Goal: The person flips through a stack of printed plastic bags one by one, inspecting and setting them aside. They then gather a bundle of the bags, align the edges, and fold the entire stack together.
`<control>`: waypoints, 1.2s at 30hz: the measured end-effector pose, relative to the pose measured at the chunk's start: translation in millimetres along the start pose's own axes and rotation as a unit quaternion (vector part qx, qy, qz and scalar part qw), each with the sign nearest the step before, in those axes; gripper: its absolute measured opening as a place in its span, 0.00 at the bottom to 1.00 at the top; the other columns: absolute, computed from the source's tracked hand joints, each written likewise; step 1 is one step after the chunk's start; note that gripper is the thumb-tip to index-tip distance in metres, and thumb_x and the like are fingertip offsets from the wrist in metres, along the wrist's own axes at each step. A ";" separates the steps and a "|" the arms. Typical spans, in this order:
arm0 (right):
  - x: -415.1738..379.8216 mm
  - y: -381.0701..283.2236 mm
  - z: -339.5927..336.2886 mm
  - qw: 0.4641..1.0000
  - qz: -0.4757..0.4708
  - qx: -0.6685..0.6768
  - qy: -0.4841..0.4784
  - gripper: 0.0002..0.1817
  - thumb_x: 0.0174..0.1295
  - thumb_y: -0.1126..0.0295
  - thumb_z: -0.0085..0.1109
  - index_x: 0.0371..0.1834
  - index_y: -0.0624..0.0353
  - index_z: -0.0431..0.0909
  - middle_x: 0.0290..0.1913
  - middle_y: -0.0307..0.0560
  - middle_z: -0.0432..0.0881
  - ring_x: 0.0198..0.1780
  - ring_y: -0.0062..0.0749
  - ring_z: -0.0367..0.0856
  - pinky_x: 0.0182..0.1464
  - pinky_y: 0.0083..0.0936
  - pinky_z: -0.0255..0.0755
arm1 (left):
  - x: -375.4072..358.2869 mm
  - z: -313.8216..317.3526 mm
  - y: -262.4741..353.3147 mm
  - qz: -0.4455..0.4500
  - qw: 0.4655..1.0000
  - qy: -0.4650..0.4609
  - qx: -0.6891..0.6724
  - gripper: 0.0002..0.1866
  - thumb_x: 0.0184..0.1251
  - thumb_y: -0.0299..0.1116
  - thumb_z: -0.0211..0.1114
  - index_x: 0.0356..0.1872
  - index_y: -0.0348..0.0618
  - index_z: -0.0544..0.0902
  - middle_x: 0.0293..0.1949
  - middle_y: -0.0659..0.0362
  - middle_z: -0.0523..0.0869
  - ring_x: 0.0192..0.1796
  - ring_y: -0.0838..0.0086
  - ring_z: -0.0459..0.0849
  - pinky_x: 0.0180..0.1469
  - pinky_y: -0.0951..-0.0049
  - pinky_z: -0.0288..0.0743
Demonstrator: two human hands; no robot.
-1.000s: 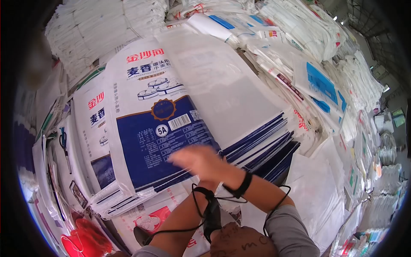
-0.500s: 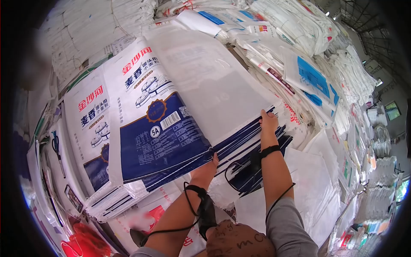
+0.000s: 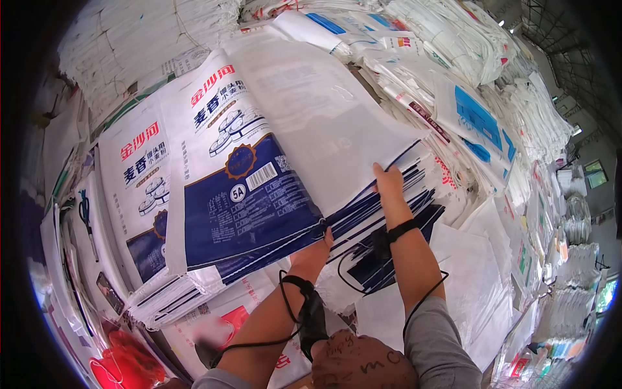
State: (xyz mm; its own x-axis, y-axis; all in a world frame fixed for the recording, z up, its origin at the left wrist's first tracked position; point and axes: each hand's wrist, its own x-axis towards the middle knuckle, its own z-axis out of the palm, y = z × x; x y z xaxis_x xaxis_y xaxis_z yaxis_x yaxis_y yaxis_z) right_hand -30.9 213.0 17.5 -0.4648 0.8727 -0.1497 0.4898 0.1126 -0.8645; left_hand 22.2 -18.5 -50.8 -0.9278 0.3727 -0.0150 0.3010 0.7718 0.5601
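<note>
A thick stack of white and navy woven sacks with red and blue printing lies before me, its sewn bottom edges facing me. My left hand has its fingers closed at the corner of the printed sack, near the middle of the stack's front edge. Farther right, my right hand pinches the edge of a plain white sack face, which is raised slightly above the sacks below. Both wrists wear black straps with cables.
Piles of folded white sacks stand behind and to the right. A red bag lies at the lower left, near scissors and a phone-like object. Loose white sacks lie right of my right arm.
My right hand has moved left and slightly down along the edge, and the white sack's right corner now stands up from the stack. My left hand has barely moved.
</note>
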 end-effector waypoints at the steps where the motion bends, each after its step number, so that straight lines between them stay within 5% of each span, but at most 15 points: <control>1: -7.4 -3.4 -0.1 1.000 -0.022 -0.022 -0.004 0.21 0.62 0.60 0.64 0.39 0.73 0.77 0.37 0.61 0.84 0.33 0.45 0.85 0.35 0.35 0.79 | 0.2 -2.2 0.6 0.001 1.000 0.003 -0.010 0.25 0.70 0.51 0.55 0.59 0.44 0.80 0.59 0.47 0.81 0.62 0.49 0.77 0.67 0.52 0.67; 3: 27.4 39.4 2.0 0.976 -0.168 -0.135 0.023 0.22 0.67 0.59 0.59 0.41 0.76 0.75 0.32 0.60 0.83 0.25 0.40 0.84 0.21 0.31 0.76 | 0.8 -5.2 0.5 0.001 1.000 -0.009 -0.018 0.25 0.70 0.51 0.55 0.59 0.44 0.80 0.59 0.47 0.81 0.62 0.49 0.77 0.67 0.52 0.67; 6: -25.0 -9.2 -27.1 0.988 -0.150 -0.025 -0.021 0.22 0.67 0.59 0.59 0.40 0.75 0.76 0.28 0.57 0.82 0.23 0.38 0.83 0.23 0.32 0.75 | 0.1 -13.8 3.6 0.005 1.000 -0.019 -0.022 0.25 0.70 0.50 0.56 0.58 0.44 0.80 0.59 0.46 0.80 0.62 0.48 0.77 0.67 0.52 0.67; 9: -42.7 4.1 -54.1 0.985 -0.168 0.007 0.040 0.23 0.68 0.57 0.58 0.40 0.74 0.76 0.26 0.51 0.80 0.20 0.30 0.78 0.23 0.28 0.75 | 0.0 -6.8 1.9 0.006 1.000 0.004 -0.013 0.24 0.70 0.50 0.56 0.58 0.44 0.80 0.60 0.46 0.80 0.62 0.48 0.77 0.67 0.50 0.66; 12: -40.3 46.7 -128.7 0.985 -0.095 0.111 0.090 0.27 0.67 0.58 0.59 0.56 0.74 0.71 0.43 0.55 0.82 0.39 0.35 0.83 0.28 0.29 0.78 | 0.8 -12.0 3.7 0.005 0.999 0.022 -0.025 0.24 0.70 0.48 0.56 0.58 0.44 0.80 0.59 0.47 0.81 0.61 0.48 0.77 0.65 0.49 0.68; 15: -83.2 97.0 -250.9 0.999 0.011 -0.044 0.000 0.22 0.67 0.60 0.60 0.56 0.68 0.73 0.29 0.38 0.76 0.23 0.20 0.71 0.22 0.21 0.68 | 3.0 -11.6 2.7 0.021 0.997 0.051 -0.061 0.23 0.68 0.48 0.57 0.55 0.44 0.82 0.56 0.47 0.82 0.58 0.47 0.79 0.63 0.49 0.70; 18: -168.9 169.0 -373.5 0.964 0.109 -0.230 -0.078 0.17 0.66 0.61 0.60 0.46 0.66 0.76 0.23 0.41 0.77 0.20 0.25 0.74 0.23 0.25 0.71 | 2.8 -17.6 3.6 -0.001 0.997 0.016 -0.069 0.21 0.66 0.48 0.59 0.51 0.46 0.84 0.51 0.51 0.85 0.53 0.52 0.82 0.57 0.52 0.75; 19: -202.3 201.4 -416.2 0.955 0.142 -0.252 -0.072 0.22 0.64 0.53 0.59 0.38 0.66 0.79 0.22 0.45 0.79 0.22 0.29 0.78 0.26 0.27 0.74 | 1.2 -7.6 -1.3 0.024 0.998 0.043 -0.027 0.21 0.66 0.48 0.59 0.51 0.45 0.84 0.51 0.50 0.85 0.54 0.52 0.82 0.58 0.53 0.75; 21: -259.9 281.1 -511.5 0.831 0.231 -0.500 -0.071 0.25 0.62 0.48 0.56 0.25 0.63 0.82 0.26 0.57 0.85 0.30 0.46 0.86 0.37 0.44 0.78 | 0.4 2.5 -4.6 0.063 0.993 0.086 0.040 0.22 0.66 0.48 0.60 0.51 0.43 0.83 0.53 0.48 0.83 0.56 0.49 0.80 0.60 0.47 0.72; 22: -298.5 339.5 -570.5 0.775 0.135 -0.607 -0.116 0.25 0.64 0.49 0.53 0.41 0.63 0.84 0.35 0.63 0.86 0.41 0.54 0.86 0.49 0.47 0.78 | 0.8 5.2 -4.9 0.067 0.993 0.084 0.038 0.22 0.66 0.48 0.60 0.51 0.43 0.83 0.53 0.48 0.83 0.56 0.49 0.80 0.60 0.47 0.72; 23: -339.1 336.5 -585.8 0.836 0.122 -0.523 -0.117 0.26 0.62 0.56 0.57 0.58 0.64 0.77 0.53 0.66 0.82 0.59 0.56 0.79 0.63 0.42 0.71 | 1.2 8.4 -6.1 0.071 0.992 0.096 0.051 0.22 0.66 0.49 0.60 0.51 0.43 0.83 0.53 0.47 0.83 0.56 0.48 0.80 0.60 0.47 0.72; 26: -415.7 329.2 -590.7 0.792 0.283 -0.540 -0.014 0.27 0.61 0.59 0.57 0.60 0.64 0.75 0.56 0.66 0.79 0.62 0.56 0.76 0.65 0.42 0.69 | 1.3 1.9 -4.6 0.051 0.995 0.080 0.017 0.24 0.66 0.49 0.59 0.53 0.42 0.82 0.54 0.47 0.83 0.57 0.48 0.80 0.61 0.48 0.72; 30: -443.0 320.2 -603.1 0.732 0.378 -0.559 0.091 0.28 0.60 0.62 0.58 0.63 0.64 0.73 0.60 0.65 0.77 0.65 0.56 0.73 0.68 0.42 0.65 | 1.4 2.8 -1.6 0.027 0.997 0.073 0.018 0.25 0.67 0.50 0.58 0.54 0.42 0.82 0.54 0.47 0.83 0.57 0.48 0.80 0.63 0.49 0.70; 33: -424.1 315.3 -612.7 0.701 0.391 -0.572 0.172 0.29 0.59 0.65 0.59 0.65 0.64 0.71 0.63 0.64 0.74 0.67 0.56 0.70 0.70 0.42 0.63 | 0.0 11.2 -6.2 0.041 0.993 0.103 0.046 0.25 0.67 0.50 0.58 0.54 0.42 0.82 0.54 0.46 0.83 0.57 0.48 0.80 0.63 0.49 0.70; 36: -351.9 325.2 -607.3 0.719 0.286 -0.583 0.247 0.31 0.58 0.68 0.59 0.67 0.64 0.69 0.66 0.63 0.72 0.70 0.57 0.67 0.72 0.42 0.60 | -1.4 8.0 -5.4 0.067 0.992 0.096 0.051 0.25 0.67 0.51 0.58 0.54 0.41 0.82 0.54 0.46 0.83 0.58 0.48 0.80 0.64 0.49 0.70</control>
State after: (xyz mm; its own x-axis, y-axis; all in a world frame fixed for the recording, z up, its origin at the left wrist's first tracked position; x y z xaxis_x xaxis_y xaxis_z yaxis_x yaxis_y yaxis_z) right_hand 739.9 231.1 80.4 0.2362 0.9646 0.1173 0.9162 -0.2613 0.3039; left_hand 23.7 -19.0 -60.4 -0.8997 0.3783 0.2179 0.4365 0.7735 0.4596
